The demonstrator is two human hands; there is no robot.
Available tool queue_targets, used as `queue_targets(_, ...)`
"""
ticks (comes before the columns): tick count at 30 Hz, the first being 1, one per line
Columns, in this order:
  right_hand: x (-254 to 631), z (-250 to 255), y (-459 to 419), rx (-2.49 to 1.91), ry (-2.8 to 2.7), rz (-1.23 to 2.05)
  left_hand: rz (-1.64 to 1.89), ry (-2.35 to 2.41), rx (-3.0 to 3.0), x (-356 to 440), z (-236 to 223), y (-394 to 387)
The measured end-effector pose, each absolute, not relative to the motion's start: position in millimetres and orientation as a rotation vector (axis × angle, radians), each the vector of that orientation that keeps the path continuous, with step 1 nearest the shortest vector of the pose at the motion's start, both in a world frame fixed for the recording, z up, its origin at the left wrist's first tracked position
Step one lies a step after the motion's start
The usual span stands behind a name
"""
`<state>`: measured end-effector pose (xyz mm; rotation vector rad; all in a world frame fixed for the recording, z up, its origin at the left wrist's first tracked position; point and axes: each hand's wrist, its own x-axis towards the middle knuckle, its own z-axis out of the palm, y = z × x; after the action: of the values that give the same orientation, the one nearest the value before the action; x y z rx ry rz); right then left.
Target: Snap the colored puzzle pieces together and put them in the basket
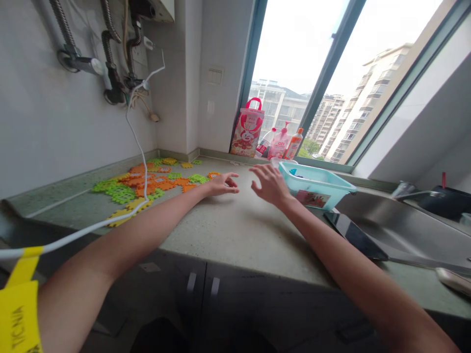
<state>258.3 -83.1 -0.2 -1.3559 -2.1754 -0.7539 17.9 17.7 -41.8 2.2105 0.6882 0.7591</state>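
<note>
My left hand (pixel 222 185) rests low over the countertop (pixel 235 235), its fingers curved apart with nothing between them. Beside its wrist lies a spread of orange foam-like puzzle pieces (pixel 165 185), mixed with green pieces (pixel 123 192) and yellow pieces (pixel 123 213). My right hand (pixel 270 184) hovers just left of a light-blue plastic bin (pixel 320 181), fingers spread and holding nothing. Some small blue and dark items show inside the bin; most of its contents are hidden by its wall.
A white cable (pixel 138 139) hangs across the pieces on the left. The steel sink (pixel 386 220) is at right, with a dark tablet-like slab (pixel 353 235) at its edge. A pink bag (pixel 248 130) and several bottles (pixel 279 142) stand by the window.
</note>
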Motion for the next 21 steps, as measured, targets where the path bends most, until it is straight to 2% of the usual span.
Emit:
queue_targets(3,246,-38,-66,-1.604,-2.338,-0.344,0.769,0.741,2.301,18,-43,18)
queue_targets(6,250,-51,-54,-1.669,-2.362,-0.139,0.684,0.747,2.375,17,-41,16)
queue_targets(21,264,-48,-53,-1.545,-2.417,-0.090,0.688,0.718,2.720,15,-34,10)
